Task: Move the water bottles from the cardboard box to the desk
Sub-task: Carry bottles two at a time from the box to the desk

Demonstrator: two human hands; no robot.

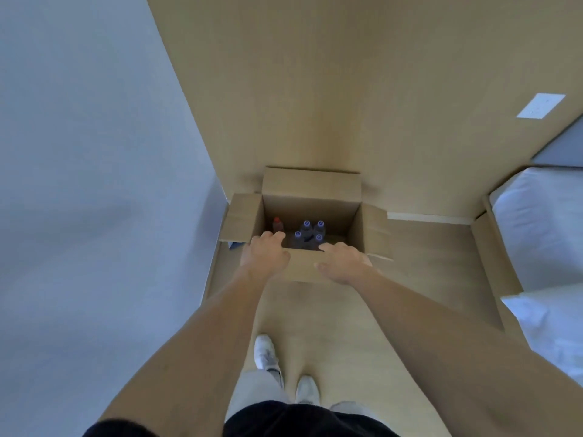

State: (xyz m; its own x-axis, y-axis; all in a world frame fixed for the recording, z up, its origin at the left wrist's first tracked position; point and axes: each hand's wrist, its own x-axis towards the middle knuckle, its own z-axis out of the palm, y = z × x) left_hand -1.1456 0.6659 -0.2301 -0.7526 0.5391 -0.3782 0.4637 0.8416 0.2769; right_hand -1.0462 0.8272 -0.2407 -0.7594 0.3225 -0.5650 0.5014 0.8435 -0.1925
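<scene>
Centre frame, both the left hand (265, 252) and right hand (342, 261) reach relaxed, empty, over the box (310, 190) rim. 4 bottles (307, 236) stand inside; best grip 1 below its cap, lift straight.

Open cardboard box (310, 187) on floor (426, 247), by wall. Four water bottles (307, 234) with blue caps stand inside, red-capped bottle (277, 224) apart at left. Left hand (264, 252) and right hand (342, 261) on near box edge.
</scene>
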